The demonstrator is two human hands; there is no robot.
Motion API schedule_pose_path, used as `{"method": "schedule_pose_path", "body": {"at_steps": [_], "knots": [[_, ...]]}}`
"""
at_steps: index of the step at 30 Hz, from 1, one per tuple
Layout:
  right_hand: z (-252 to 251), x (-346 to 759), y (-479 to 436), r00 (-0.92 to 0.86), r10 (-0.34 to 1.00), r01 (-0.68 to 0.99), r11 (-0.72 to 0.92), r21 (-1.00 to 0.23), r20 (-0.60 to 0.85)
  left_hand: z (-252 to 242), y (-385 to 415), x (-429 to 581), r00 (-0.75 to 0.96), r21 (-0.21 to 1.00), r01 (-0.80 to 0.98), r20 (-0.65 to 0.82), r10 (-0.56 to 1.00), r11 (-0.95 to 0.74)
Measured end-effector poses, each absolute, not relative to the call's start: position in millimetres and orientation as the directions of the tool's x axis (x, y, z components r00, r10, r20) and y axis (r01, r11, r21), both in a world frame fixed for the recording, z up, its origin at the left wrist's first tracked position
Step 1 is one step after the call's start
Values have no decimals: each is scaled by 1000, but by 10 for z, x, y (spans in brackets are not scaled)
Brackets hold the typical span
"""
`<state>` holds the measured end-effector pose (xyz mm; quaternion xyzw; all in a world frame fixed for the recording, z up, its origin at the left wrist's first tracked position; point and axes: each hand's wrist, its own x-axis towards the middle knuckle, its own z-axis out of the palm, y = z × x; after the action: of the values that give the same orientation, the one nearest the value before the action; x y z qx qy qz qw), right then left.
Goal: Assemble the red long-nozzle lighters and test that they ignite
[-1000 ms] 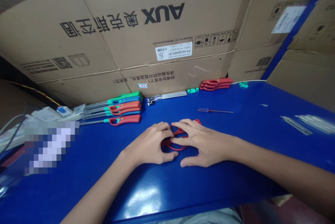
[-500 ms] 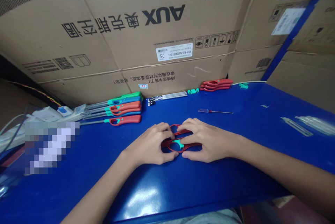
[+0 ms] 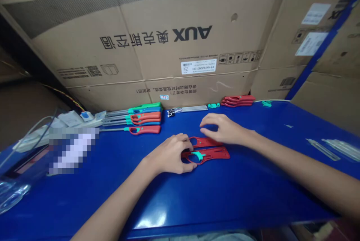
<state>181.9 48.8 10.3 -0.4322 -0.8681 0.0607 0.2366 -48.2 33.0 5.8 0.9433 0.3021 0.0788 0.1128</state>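
Two red lighter handle halves lie side by side on the blue table (image 3: 168, 199). The nearer half (image 3: 216, 154) holds a turquoise trigger (image 3: 199, 156) in its ring-shaped end. My left hand (image 3: 176, 154) is closed around the left end of this half, thumb at its near edge and fingertips at the far side, by the farther half (image 3: 206, 142). Raised just beyond the farther half is my right hand (image 3: 221, 128), thumb and fingers apart and nothing visible between them. The screwdriver seen earlier is hidden by it.
Assembled long-neck lighters (image 3: 146, 119) are stacked at the left, near a power strip (image 3: 84, 121). Metal tubes (image 3: 194, 109), turquoise pieces (image 3: 213, 105) and red handle shells (image 3: 237, 101) line the cardboard wall (image 3: 157, 61). Clear plastic parts (image 3: 341, 149) lie at the right.
My right hand has let go of the handle halves and moved up and right, uncovering their right ends. My left hand stays on the nearer half. The camera view has shifted a little.
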Motion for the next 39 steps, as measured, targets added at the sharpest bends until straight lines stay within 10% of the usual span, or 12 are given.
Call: {"method": "schedule_pose_path", "body": {"at_steps": [17,39], "knots": [[-153,1613,1629,-390,902,910,408,-72,183,21,336,-534,794,231,557,134,593,-798],[187,1316,568,-579,708,346,662,-665,404,-59,505,-542,375,217,422,842,388,-880]]}}
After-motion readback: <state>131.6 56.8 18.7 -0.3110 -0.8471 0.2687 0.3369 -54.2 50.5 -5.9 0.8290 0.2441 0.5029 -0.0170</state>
